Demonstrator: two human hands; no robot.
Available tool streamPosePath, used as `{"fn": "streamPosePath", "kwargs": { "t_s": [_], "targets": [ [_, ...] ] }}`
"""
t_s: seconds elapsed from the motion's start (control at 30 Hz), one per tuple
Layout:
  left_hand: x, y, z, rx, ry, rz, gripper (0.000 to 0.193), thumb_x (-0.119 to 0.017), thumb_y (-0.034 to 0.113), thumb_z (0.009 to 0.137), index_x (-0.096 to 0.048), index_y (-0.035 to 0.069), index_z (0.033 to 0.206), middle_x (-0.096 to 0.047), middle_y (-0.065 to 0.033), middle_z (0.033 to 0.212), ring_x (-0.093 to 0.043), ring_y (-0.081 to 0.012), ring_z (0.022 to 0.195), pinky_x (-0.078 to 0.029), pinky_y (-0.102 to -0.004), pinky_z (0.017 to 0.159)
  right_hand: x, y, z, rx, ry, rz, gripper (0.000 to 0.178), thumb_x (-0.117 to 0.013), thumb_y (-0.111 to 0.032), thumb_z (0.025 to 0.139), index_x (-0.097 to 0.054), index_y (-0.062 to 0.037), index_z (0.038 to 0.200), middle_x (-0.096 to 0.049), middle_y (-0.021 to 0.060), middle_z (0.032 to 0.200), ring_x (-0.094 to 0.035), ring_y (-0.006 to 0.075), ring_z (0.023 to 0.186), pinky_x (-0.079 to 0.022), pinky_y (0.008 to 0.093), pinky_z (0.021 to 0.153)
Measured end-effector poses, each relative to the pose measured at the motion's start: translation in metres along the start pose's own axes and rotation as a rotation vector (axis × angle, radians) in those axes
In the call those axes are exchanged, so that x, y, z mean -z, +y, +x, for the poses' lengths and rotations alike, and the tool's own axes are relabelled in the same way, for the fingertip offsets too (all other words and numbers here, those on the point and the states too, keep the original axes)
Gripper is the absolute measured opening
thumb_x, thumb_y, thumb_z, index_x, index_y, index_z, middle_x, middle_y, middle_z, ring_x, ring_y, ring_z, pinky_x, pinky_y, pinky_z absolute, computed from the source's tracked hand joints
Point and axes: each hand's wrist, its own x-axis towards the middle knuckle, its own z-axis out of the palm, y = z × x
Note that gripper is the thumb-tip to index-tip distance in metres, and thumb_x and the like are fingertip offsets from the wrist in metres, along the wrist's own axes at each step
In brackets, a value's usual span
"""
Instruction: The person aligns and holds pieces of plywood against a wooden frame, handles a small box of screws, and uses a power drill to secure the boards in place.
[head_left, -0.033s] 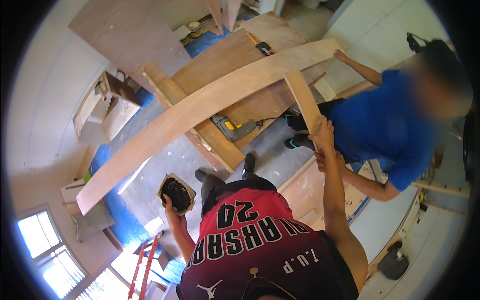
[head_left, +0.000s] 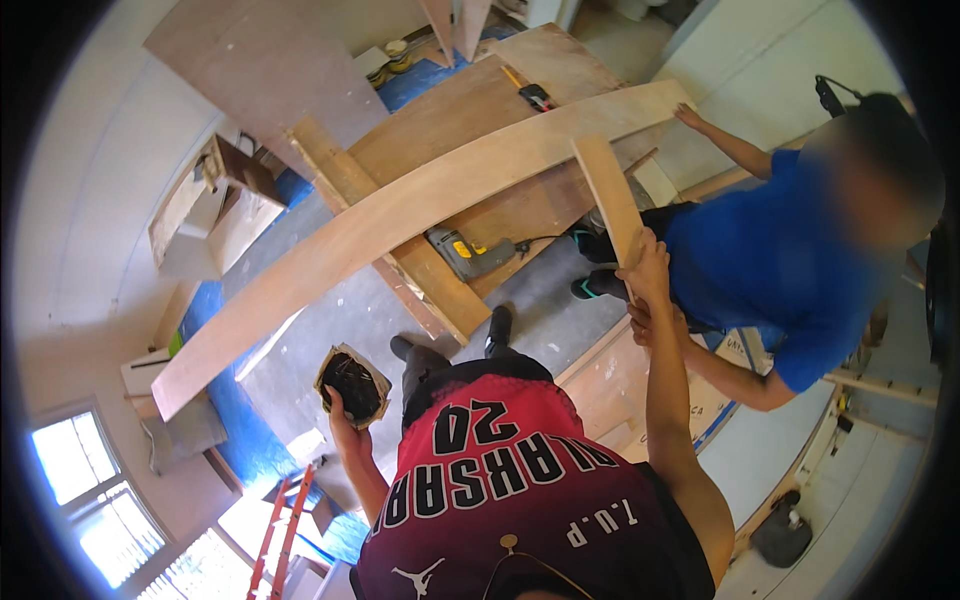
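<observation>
At lower left my left hand point(head_left: 340, 412) grips an opened carton point(head_left: 354, 384) with a dark inside; a few thin, nail-like pieces show in it. My right hand point(head_left: 648, 266) is closed around the lower part of a short plywood strip point(head_left: 606, 188), which points away from me. Just below it, a co-worker's hand point(head_left: 641, 326) is close to my forearm; whether it also holds the strip is hidden. Beyond lies a long, curved plywood strip point(head_left: 330, 243), its far right end touched by the co-worker's other hand point(head_left: 689, 115).
A grey and yellow power tool point(head_left: 468, 255) lies beside a wooden beam point(head_left: 425, 290) under the long strip. Further back, a tape measure point(head_left: 536, 97) rests on a plywood sheet point(head_left: 440, 112). The co-worker in a blue shirt point(head_left: 770, 255) is at right. An orange ladder point(head_left: 284, 535) stands lower left.
The whole view has shifted very slightly. Both my hands keep their holds, and nothing is visibly taken up or let go.
</observation>
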Motion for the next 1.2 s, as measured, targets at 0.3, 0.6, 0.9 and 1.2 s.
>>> {"fn": "streamPosePath", "kwargs": {
  "t_s": [0.3,0.6,0.9,1.2],
  "targets": [
    [0.018,0.005,-0.017,-0.056,0.09,-0.031,0.063,-0.064,0.048,0.105,-0.052,0.005,0.149,-0.065,-0.0126,0.14,-0.068,-0.0293,0.121,-0.06,-0.0485,0.097,0.023,-0.083,0.011,0.092,0.372,-0.284,0.106,-0.087,-0.013,0.071,-0.035,-0.0184,0.164,-0.053,0.023,0.128,-0.054,0.0435,0.117,-0.045,0.0559,0.096],
    [0.04,-0.005,-0.012,-0.019,0.099,-0.001,0.065,-0.064,0.051,0.104,-0.052,0.005,0.149,-0.065,-0.0134,0.138,-0.068,-0.0313,0.12,-0.062,-0.0492,0.093,0.053,-0.08,0.04,0.339,0.599,-0.37,0.049,-0.075,-0.005,0.076,-0.065,-0.0076,0.123,-0.061,0.0142,0.115,-0.057,0.0367,0.106,-0.048,0.0469,0.09],
    [0.036,-0.01,-0.015,-0.001,0.049,0.023,0.07,-0.065,0.054,0.102,-0.051,0.004,0.15,-0.064,-0.014,0.139,-0.068,-0.0325,0.118,-0.062,-0.0504,0.091,0.057,-0.083,0.097,0.25,0.402,-0.03,0.043,-0.075,-0.005,0.084,-0.061,-0.0049,0.125,-0.066,0.0186,0.123,-0.063,0.0458,0.112,-0.051,0.0533,0.093],
    [0.033,-0.016,-0.017,-0.015,0.081,0.044,0.069,-0.067,0.054,0.102,-0.053,0.004,0.147,-0.065,-0.0137,0.137,-0.069,-0.0314,0.116,-0.063,-0.0478,0.088,0.056,-0.074,0.146,0.263,0.138,-0.054,0.093,-0.094,-0.033,0.066,-0.048,0.0003,0.14,-0.067,0.0301,0.118,-0.067,0.045,0.114,-0.054,0.0513,0.092]
  ]
}}
